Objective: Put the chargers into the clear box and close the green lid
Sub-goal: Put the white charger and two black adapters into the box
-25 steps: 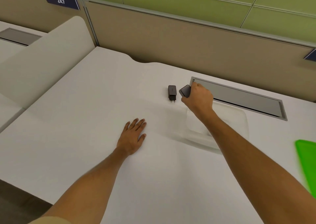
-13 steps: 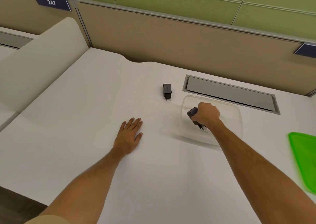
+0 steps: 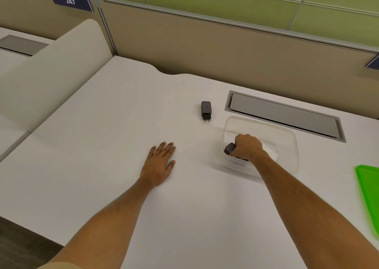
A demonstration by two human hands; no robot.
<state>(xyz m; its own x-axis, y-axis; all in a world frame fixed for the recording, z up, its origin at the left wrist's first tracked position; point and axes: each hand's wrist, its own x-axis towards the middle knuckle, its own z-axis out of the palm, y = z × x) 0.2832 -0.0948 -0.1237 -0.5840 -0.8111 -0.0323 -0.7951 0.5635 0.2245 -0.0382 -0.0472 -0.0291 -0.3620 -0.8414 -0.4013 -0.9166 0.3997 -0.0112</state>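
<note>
A clear box (image 3: 287, 137) stands open on the white desk, right of centre. My right hand (image 3: 248, 146) reaches down inside it, near its left wall, shut on a dark charger (image 3: 229, 148) held low over the box floor. A second dark charger (image 3: 206, 110) lies on the desk just beyond the box's far left corner, prongs pointing toward me. The green lid (image 3: 369, 195) lies flat at the right edge, partly cut off. My left hand (image 3: 161, 164) rests flat on the desk, palm down, fingers spread, holding nothing.
A grey cable hatch (image 3: 287, 115) is set into the desk right behind the box. A beige partition (image 3: 205, 43) runs along the back, and a curved white divider (image 3: 51, 74) rises on the left. The desk's front edge (image 3: 30, 225) drops off at lower left.
My right hand carried the charger from beside the other one on the desk down into the clear box and has sunk lower inside it. My left hand stayed put.
</note>
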